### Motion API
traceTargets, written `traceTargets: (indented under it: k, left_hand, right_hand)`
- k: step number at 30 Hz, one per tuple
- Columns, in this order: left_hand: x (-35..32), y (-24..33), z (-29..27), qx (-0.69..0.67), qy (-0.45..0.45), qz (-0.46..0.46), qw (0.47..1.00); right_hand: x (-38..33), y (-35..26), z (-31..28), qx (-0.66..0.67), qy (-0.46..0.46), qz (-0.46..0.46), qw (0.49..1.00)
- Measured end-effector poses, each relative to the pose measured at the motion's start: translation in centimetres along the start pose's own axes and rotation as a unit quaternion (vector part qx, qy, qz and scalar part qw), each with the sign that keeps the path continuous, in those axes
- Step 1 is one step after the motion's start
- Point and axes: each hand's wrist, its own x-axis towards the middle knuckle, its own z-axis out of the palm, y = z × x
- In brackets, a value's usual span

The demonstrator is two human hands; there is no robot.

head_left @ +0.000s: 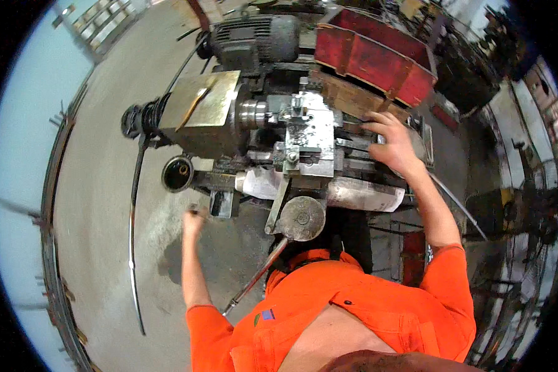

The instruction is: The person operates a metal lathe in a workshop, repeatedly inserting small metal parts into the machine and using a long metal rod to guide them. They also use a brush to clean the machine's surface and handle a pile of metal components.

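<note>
1. Working at the machine, we're judging the steel block (310, 133), centre of frame, as the focus, with the bars (354, 145) to its right.
2. Holding the right hand (394, 146) at right of centre, we're showing loosely spread fingers, nothing visibly pinched; contact with the bars is unclear.
3. Left hand (194, 222), left of centre and low, is curling; we can't tell if it's pinching the dark bit at its fingertips.
4. We're aiming for a light, deliberate right-hand touch, fingertips clear of the bar edges.
5. We're treating the spindle collar (252, 115), left of the block, as a no-fingers zone.
6. We're minding knuckles on the round cup (165, 176), just above the left hand.
7. We're watching the white paper (366, 194) below the bars; it could snag.
</note>
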Motion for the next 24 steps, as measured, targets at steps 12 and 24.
traceTargets:
  k: [12, 24]
  left_hand:
    - [5.1, -0.1, 2.2, 0.539, 0.003, 0.259, 0.802]
    - [-17.0, 8.3, 0.2, 0.118, -0.306, 0.155, 0.932]
  right_hand:
    - [-30.3, 21.8, -5.0, -0.236, -0.063, 0.403, 0.882]
    - [-37.7, 17.0, -3.1, -0.293, -0.098, 0.539, 0.784]
